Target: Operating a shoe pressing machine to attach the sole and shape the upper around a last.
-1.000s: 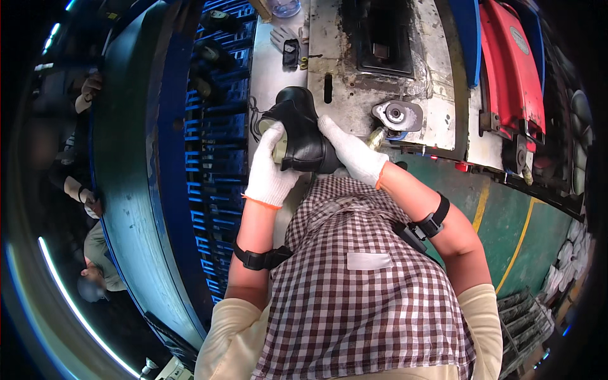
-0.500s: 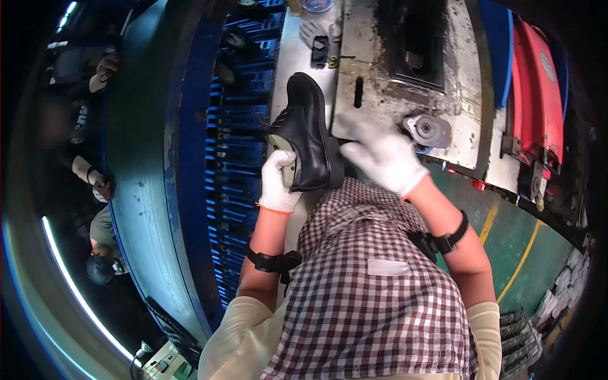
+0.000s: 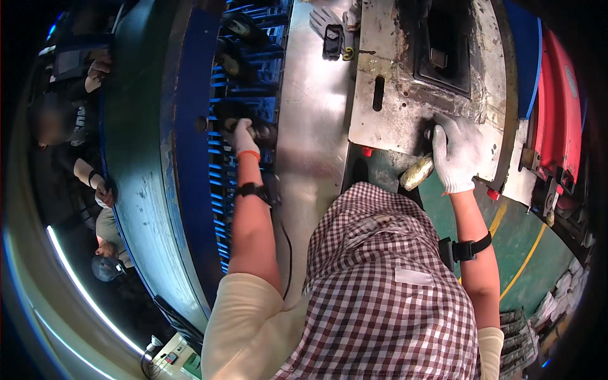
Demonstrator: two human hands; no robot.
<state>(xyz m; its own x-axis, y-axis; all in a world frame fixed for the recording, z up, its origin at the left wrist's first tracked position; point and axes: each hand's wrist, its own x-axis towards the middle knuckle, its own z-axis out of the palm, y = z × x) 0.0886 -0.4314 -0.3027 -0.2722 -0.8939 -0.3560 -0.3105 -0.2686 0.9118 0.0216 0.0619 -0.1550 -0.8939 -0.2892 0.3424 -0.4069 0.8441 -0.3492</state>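
Note:
My left hand (image 3: 244, 137), in a white knit glove with an orange cuff, is closed on a black shoe (image 3: 265, 133) at the blue slatted rack; motion blur softens both. The shoe lies low among the slats, partly covered by my fingers. At the right, my gloved right hand (image 3: 457, 151) curls over a grey rounded metal part at the front of the worn metal machine top (image 3: 380, 130). The hand covers most of that part, with the thumb on its left side. Just left of the thumb, a yellowish wrapped handle-like piece (image 3: 417, 173) sticks out past the machine's edge.
More black shoes (image 3: 244, 28) rest on the blue rack (image 3: 218, 171). A bare metal strip (image 3: 313, 107) runs beside it, carrying grey gloves (image 3: 326, 20) and a black device (image 3: 332, 43). A red machine cover (image 3: 557, 95) stands right. Other people work beyond the blue-edged conveyor (image 3: 142, 190).
My left hand has carried the shoe from in front of me leftward down to the rack. My right hand has moved right, onto the grey metal part. The view has shifted slightly.

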